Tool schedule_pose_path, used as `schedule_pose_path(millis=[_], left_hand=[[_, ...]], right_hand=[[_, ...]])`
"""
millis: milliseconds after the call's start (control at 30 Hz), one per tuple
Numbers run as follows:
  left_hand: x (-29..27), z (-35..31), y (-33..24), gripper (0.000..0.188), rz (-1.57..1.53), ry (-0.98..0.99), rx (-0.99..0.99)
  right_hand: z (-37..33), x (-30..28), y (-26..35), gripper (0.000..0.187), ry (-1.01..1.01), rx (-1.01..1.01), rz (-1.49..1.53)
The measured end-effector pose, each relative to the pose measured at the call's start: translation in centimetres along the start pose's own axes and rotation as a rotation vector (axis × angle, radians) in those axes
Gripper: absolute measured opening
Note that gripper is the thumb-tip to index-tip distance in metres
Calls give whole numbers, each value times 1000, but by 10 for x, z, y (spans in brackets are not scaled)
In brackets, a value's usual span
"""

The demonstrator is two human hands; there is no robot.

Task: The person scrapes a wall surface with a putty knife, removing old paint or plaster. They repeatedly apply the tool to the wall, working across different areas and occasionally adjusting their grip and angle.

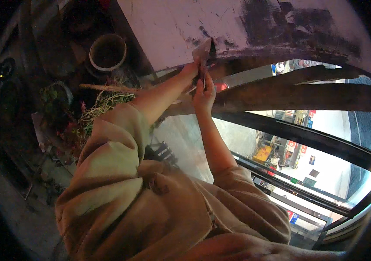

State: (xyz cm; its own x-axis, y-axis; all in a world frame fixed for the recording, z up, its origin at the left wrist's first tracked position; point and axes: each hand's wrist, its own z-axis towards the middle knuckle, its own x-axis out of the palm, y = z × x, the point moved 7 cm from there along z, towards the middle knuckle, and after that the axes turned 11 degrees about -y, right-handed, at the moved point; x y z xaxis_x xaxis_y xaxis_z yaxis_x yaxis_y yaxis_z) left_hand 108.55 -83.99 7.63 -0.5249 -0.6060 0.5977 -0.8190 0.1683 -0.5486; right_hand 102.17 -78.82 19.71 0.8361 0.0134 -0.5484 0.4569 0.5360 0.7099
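Nearest, a brown garment (163,209) is filling the lower middle, its sleeves giving way to bare forearms. On the left, dry stems (107,102) are spreading; on the right, dark frame bars (290,129) are crossing a bright space. Farther, the right hand (205,91) is clamping the near end of a flat, scraper-like tool (202,48). The left hand (192,70) is touching it nearer the blade, but I cannot tell whether that grip is closed. The tool is sitting between the hands and the near edge of a pale, dark-smeared board (172,28); a round pot (107,53) is standing to the left. It is probably handling as light and stiff, best held by its near end, clear of the blade's edge. Fingers are hiding most of the handle, blade contact is looking uncertain, and the rim is cutting off the board.
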Motion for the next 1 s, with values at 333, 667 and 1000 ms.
schedule_pose_path(millis=[333, 667, 1000], left_hand=[[-3, -29, -45, 59, 146, 33, -198], [17, -28, -38, 58, 24, 107, -193], [35, -38, -65, 63, 133, 88, -116]], right_hand=[[9, -4, 23, 43, -44, 165, 160], [29, -4, 23, 40, -18, 138, 88], [49, -18, 31, 39, -5, 57, 103]])
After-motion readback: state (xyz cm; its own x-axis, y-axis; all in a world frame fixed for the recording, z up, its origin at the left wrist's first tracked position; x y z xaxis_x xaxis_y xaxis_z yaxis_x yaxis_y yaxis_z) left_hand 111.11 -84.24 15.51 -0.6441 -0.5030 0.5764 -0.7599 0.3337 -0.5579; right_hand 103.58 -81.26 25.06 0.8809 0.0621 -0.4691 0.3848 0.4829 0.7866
